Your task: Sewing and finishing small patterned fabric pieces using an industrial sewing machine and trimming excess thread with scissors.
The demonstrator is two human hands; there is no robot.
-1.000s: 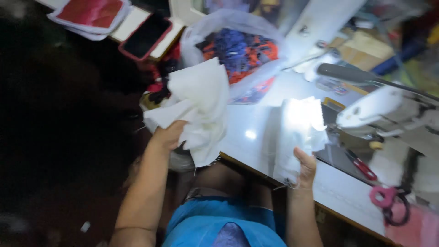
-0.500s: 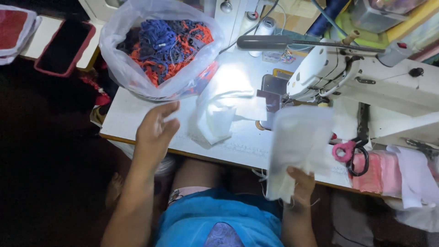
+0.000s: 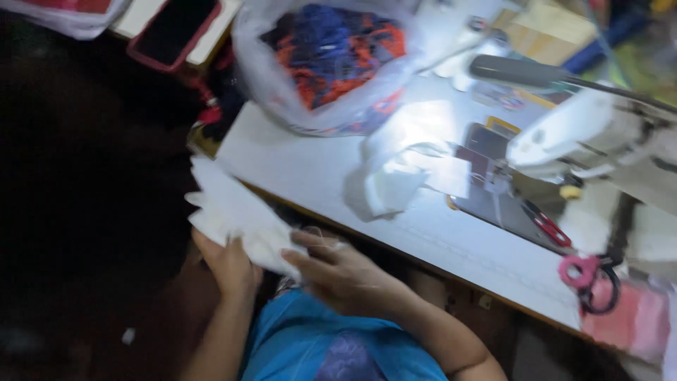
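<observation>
- Both hands have come off the tabletop and dropped to the near edge, at about 7 o'clock; half a second ago the left one lay flat on the table and the right one held a white piece up at the right.
- Now the left hand (image 3: 229,267) is cupped under a stack of white fabric pieces (image 3: 236,215), fingers curled up around its lower edge, so it is closed on the stack from below.
- Her or his right hand (image 3: 343,274) has crossed over to meet it, fingers half bent, fingertips pressing on the near end of the same stack (whether the thumb pinches underneath I cannot tell, it is blurred).
- That stack sticks out past the table's left corner, tilted, partly over the dark floor.
- One crumpled white fabric piece (image 3: 389,185) is left alone on the white sewing table (image 3: 296,166), near the middle, lit by the lamp.
- At 12 o'clock sits a clear plastic bag (image 3: 331,67) of blue and orange cloth.
- Toward 3 o'clock stands the white sewing machine (image 3: 599,137), with red-handled snips (image 3: 544,224) just below it and pink-handled scissors (image 3: 589,279) at 4 o'clock.
- A dark phone in a red case (image 3: 173,32) lies at 11 o'clock.
- By my reading, the gathering of loose pieces into one bundle is what is in hand now.
</observation>
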